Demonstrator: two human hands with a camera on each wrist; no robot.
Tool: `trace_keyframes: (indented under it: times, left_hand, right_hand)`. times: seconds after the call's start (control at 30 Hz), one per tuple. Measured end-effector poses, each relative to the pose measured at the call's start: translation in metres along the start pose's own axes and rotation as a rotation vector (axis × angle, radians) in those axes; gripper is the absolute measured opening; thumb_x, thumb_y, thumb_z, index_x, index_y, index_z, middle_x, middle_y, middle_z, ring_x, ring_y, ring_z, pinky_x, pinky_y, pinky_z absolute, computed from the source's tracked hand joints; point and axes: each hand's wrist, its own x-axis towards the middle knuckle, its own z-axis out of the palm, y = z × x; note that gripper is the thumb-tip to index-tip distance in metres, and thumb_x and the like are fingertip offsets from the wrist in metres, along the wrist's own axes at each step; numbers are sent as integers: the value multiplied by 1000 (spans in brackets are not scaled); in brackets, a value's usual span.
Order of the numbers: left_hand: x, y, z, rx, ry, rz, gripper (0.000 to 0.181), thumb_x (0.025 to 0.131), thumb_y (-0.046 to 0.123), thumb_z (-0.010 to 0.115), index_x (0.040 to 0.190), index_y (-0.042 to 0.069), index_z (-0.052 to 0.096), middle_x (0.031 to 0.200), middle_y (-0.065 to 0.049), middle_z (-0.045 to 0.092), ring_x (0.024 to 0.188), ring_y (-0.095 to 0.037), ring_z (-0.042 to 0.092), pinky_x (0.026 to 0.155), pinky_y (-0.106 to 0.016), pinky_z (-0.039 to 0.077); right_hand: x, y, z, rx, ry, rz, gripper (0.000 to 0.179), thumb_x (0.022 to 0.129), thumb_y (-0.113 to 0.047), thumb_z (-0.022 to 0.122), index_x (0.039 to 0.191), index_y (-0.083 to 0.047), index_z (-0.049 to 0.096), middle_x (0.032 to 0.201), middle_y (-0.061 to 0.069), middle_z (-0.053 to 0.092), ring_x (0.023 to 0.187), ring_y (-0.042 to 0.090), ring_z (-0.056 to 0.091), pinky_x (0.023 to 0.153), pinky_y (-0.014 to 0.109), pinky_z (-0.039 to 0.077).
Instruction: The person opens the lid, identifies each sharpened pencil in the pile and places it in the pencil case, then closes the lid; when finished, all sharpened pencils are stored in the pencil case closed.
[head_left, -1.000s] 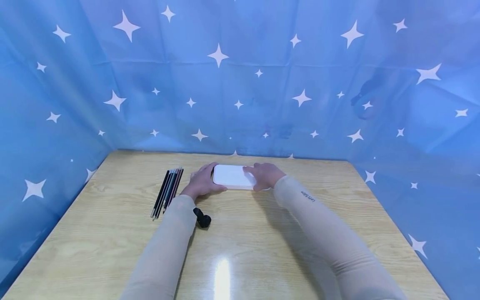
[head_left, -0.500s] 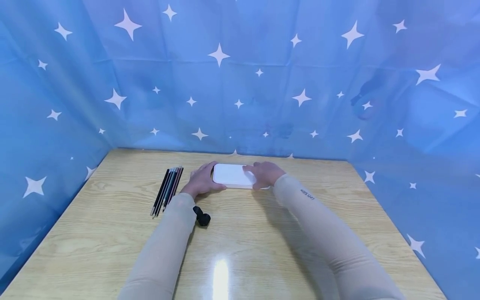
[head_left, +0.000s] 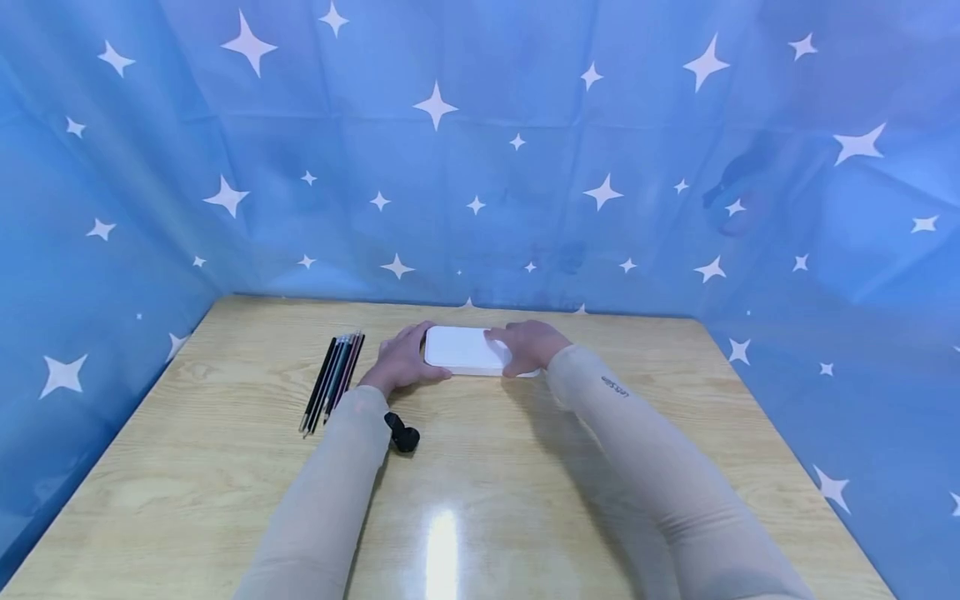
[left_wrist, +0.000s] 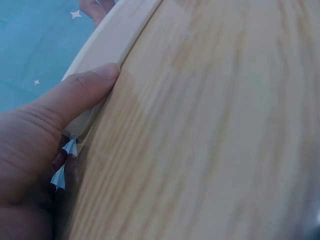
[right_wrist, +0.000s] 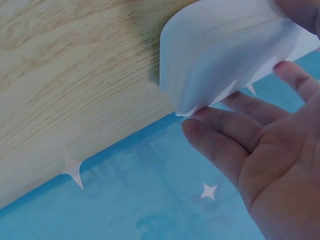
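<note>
A white rounded rectangular box (head_left: 461,348) lies flat on the wooden table, its long side facing me. My left hand (head_left: 405,360) grips its left end. In the left wrist view the thumb (left_wrist: 82,92) presses along the box's front side, low near the table. My right hand (head_left: 531,347) holds the right end, index finger on top and thumb at the front. From the right wrist, a seam shows along the side of the box (right_wrist: 220,50), and several fingertips (right_wrist: 197,131) touch its back edge. The left hand's fingers behind the box are mostly hidden.
Several dark pencils (head_left: 333,383) lie in a bundle just left of my left hand. A small black knobbed piece (head_left: 402,433) sits at my left sleeve. The table (head_left: 480,492) ends at a blue star-printed curtain (head_left: 480,167) behind the box.
</note>
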Motion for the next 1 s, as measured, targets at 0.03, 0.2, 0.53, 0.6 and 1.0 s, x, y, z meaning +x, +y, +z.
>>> trace_keyframes:
  times: [0.03, 0.2, 0.53, 0.6, 1.0]
  left_hand:
    - [0, 0, 0, -1, -4, -1, 105, 77, 48, 88, 160, 20, 29, 154, -10, 42, 132, -33, 44, 109, -51, 26]
    - [-1, 0, -2, -11, 2, 1, 107, 76, 49, 88, 161, 19, 28, 156, -11, 39, 133, -35, 43, 109, -52, 25]
    - [-2, 1, 2, -16, 2, -1, 103, 77, 47, 88, 159, 21, 31, 152, -10, 43, 131, -34, 44, 107, -52, 25]
    - [-3, 0, 2, -18, 4, -1, 102, 77, 46, 88, 159, 21, 32, 151, -10, 44, 131, -33, 44, 107, -53, 25]
    - [-3, -2, 1, -62, 5, 15, 100, 75, 47, 89, 156, 23, 36, 148, -7, 48, 131, -32, 46, 110, -56, 24]
  right_hand:
    - [0, -1, 0, -5, -2, 0, 85, 89, -39, 77, 160, -28, 33, 160, 17, 38, 140, 41, 42, 115, 54, 35]
    - [2, -1, 0, -18, 14, -2, 86, 88, -38, 78, 160, -28, 33, 159, 18, 39, 137, 42, 45, 114, 54, 37]
    - [-1, -4, 2, 27, -3, 47, 86, 87, -40, 80, 159, -31, 34, 156, 12, 45, 137, 38, 46, 114, 53, 36]
    - [-1, -4, 2, 35, -6, 47, 87, 86, -41, 81, 159, -31, 34, 156, 11, 44, 139, 37, 44, 115, 52, 35]
    - [6, 3, -1, 56, 9, 3, 83, 83, -42, 84, 154, -30, 44, 142, 11, 57, 125, 31, 55, 104, 48, 46]
